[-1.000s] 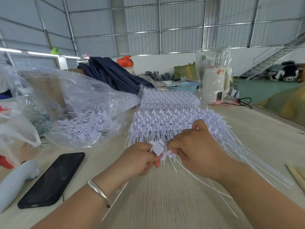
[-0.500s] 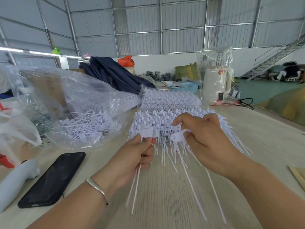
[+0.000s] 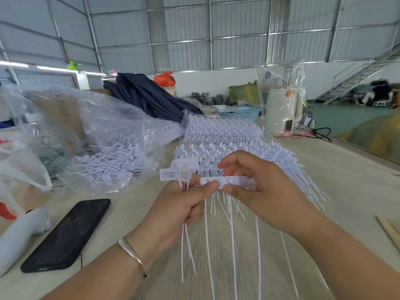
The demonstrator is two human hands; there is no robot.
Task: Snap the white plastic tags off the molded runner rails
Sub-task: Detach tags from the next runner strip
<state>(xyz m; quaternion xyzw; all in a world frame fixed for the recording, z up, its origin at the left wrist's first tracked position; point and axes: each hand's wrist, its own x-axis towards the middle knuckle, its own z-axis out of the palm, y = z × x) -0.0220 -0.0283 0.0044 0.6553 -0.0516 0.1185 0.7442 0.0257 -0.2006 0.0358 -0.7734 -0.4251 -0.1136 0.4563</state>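
A heap of white molded runner rails [image 3: 227,146] with tags lies on the table in front of me. My left hand [image 3: 181,204] grips a small bunch of loose white tags [image 3: 173,173], their thin tails hanging below my fist, and its thumb touches the end of a white strip of joined tags [image 3: 229,182]. My right hand [image 3: 257,187] pinches that strip between thumb and fingers. Long thin tails [image 3: 232,245] dangle from the strip toward me.
A clear plastic bag [image 3: 104,148] with several loose tags lies at the left. A black phone [image 3: 67,234] and a pale grey tool [image 3: 19,234] sit near the left front. A white canister in plastic [image 3: 281,113], a blue basket [image 3: 240,113] and dark cloth [image 3: 147,96] stand behind.
Both hands rose off the heap and parted; they have now come together again, the right holding a strip of tags level and the left thumb touching its end.
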